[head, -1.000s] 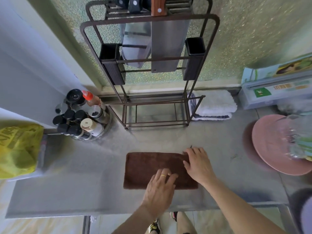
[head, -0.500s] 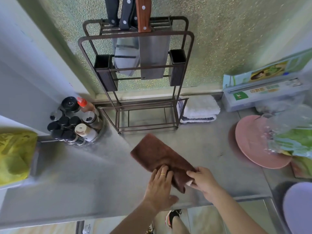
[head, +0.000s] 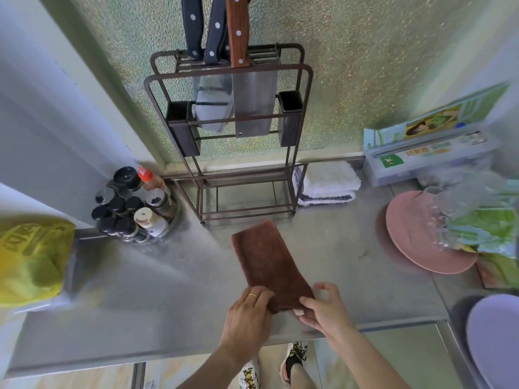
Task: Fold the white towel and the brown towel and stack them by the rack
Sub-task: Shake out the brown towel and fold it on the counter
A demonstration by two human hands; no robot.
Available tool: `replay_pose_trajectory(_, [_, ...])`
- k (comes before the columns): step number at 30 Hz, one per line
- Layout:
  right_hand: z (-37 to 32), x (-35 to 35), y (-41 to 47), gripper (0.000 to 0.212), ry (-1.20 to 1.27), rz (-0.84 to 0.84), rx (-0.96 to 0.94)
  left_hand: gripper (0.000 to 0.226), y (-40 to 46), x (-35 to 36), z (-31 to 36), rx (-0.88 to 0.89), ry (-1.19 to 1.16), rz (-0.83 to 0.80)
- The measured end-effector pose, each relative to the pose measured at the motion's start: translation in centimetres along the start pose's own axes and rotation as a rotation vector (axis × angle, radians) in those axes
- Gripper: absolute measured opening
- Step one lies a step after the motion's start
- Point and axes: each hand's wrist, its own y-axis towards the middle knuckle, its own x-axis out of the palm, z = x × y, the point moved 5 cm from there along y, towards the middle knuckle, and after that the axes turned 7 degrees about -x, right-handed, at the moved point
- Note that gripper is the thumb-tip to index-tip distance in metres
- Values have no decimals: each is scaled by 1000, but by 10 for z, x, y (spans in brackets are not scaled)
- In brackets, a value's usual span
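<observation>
The brown towel (head: 269,262), folded into a long strip, lies slanted on the steel counter (head: 140,290), its near end at the counter's front edge and its far end pointing toward the rack (head: 230,153). The left hand (head: 248,313) has its fingers closed over the strip's near left corner, and the right hand (head: 323,307) pinches the near right corner. The white towel (head: 327,182) sits folded at the counter's back edge, touching the rack's right foot
</observation>
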Motion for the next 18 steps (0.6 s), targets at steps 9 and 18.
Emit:
replay_pose_trajectory(9, [1,11,-38,42,-338,-179,-227,40,-27,-17,-21,-125,-366,75])
replay_pose_trajectory(18, [-4,13,-52,28,-722,-128,-582,65,-39,-10,-23,-31,-136,63])
